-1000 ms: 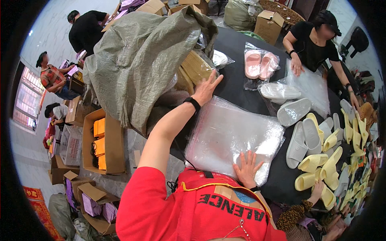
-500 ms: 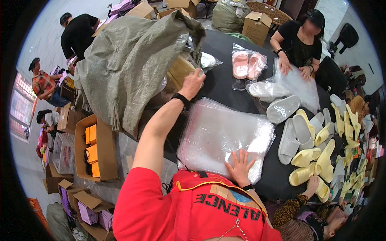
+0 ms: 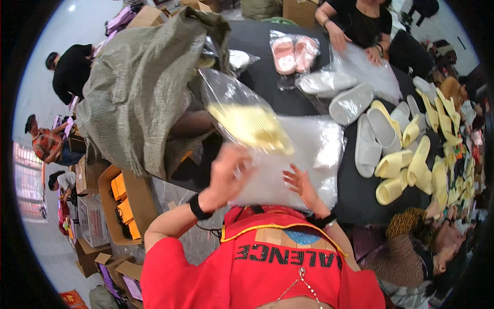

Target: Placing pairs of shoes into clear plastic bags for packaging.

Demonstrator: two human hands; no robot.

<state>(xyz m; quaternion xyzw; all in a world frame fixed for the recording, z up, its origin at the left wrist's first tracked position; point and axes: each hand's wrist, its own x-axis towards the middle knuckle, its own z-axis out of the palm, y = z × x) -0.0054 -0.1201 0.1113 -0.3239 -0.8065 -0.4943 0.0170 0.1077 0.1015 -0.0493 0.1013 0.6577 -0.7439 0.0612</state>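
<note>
A clear bag holding pale yellow slippers [image 3: 252, 126] lies slanted across the far left of a stack of clear plastic bags [image 3: 319, 149]. My left hand [image 3: 229, 172] is just below the bagged slippers, at the near left of the stack. Motion smears its fingers, so whether it touches the bag cannot be told. Over the near part of the stack, my right hand [image 3: 302, 188] is held with its fingers spread and nothing in them. To the left, a large grey-green woven sack [image 3: 139, 98] slumps on the dark table [image 3: 252, 41], its mouth facing the bagged slippers.
Bagged pink slippers [image 3: 293, 54] lie at the far side, near bagged white slippers [image 3: 350, 103]. Loose yellow and grey slippers [image 3: 393, 165] crowd the right. Across the table, a co-worker's hands [image 3: 339, 38] rest on clear bags. A carton with orange boxes [image 3: 126, 206] stands left.
My left hand has come back from the sack's mouth toward me, and the bagged yellow slippers now lie over the stack. My right hand has lifted off the bags. The view has shifted.
</note>
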